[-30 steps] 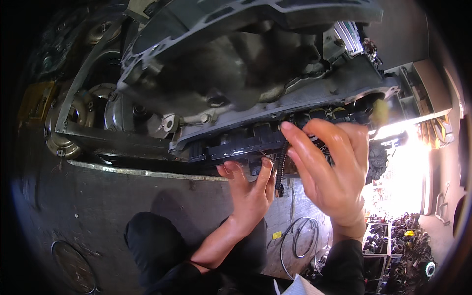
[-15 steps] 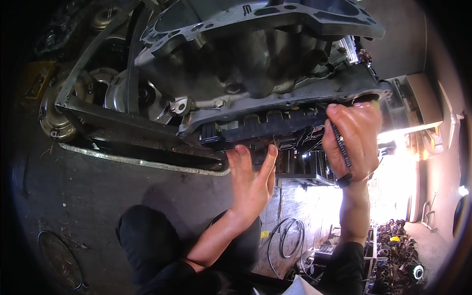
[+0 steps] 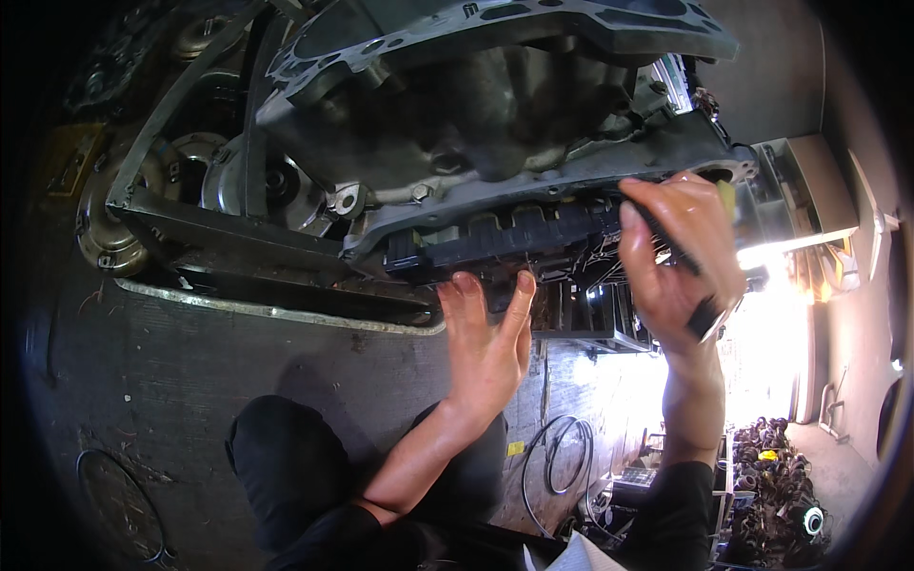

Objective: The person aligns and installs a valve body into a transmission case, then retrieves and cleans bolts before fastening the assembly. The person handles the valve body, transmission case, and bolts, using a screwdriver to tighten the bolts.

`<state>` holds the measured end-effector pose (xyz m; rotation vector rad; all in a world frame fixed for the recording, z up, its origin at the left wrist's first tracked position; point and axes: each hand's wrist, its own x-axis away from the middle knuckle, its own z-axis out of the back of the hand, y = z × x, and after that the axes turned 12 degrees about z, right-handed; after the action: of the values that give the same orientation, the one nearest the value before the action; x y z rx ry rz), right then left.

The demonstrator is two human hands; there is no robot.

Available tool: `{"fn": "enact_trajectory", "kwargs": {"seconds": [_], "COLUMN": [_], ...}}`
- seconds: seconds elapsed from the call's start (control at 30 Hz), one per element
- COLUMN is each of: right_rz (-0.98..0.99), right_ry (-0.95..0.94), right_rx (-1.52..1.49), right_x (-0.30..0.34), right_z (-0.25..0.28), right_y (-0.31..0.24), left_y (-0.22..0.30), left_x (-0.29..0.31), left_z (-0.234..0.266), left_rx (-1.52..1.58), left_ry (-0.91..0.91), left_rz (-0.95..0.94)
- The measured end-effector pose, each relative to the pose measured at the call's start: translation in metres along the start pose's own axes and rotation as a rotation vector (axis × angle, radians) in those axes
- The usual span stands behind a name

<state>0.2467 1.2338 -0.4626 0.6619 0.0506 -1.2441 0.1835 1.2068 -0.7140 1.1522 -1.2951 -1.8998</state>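
Observation:
A large grey metal housing (image 3: pixel 495 124), which looks like a gearbox case, stands in front of me with its lower flange facing my hands. Along the underside of that flange runs a long black ribbed part (image 3: pixel 514 238). My left hand (image 3: pixel 486 347) has its fingers stretched and spread, the tips touching the lower edge of the black part. Near the right end of the flange, my right hand (image 3: pixel 681 247) is closed around a slim dark rod-like tool (image 3: pixel 669 238). The tool is smeared by motion, and its tip is hidden behind the fingers.
A metal frame (image 3: pixel 181 228) with round metal drums (image 3: pixel 119 205) stands at the left. A curved metal edge (image 3: pixel 286 317) borders it. Coiled black cable (image 3: pixel 562 457) lies on the floor. A heap of dark parts (image 3: pixel 776 495) sits at lower right, near bright light.
My right hand has rotated and tilted the tool, with its wrist shifting slightly right. My left hand stays against the black part. The whole view has shifted a little.

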Motion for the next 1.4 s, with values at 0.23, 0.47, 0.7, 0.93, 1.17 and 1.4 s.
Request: {"fn": "enact_trajectory", "kwargs": {"seconds": [0.23, 0.47, 0.7, 0.93, 1.17, 1.4], "right_rz": [-0.025, 0.073, 0.006, 0.07, -0.044, -0.445], "right_ry": [0.102, -0.095, 0.147, -0.119, -0.071, 0.247], "right_rx": [0.015, 0.063, -0.018, 0.095, 0.203, 0.022], "right_x": [0.009, 0.004, 0.007, 0.002, 0.039, 0.113], "right_z": [-0.006, 0.0, -0.005, -0.005, -0.014, -0.05], "right_y": [0.0, 0.002, -0.003, -0.002, -0.039, -0.077], "left_y": [-0.002, 0.001, 0.002, 0.003, 0.006, 0.012], "left_x": [-0.001, -0.002, -0.003, -0.002, -0.005, -0.005], "left_z": [-0.001, -0.001, 0.005, 0.006, 0.01, 0.024], "left_rx": [0.002, 0.018, -0.01, -0.008, 0.065, 0.178], "left_ry": [0.004, 0.011, -0.012, -0.023, -0.017, -0.012], "left_rz": [-0.016, -0.005, -0.01, 0.009, 0.018, 0.05]}}
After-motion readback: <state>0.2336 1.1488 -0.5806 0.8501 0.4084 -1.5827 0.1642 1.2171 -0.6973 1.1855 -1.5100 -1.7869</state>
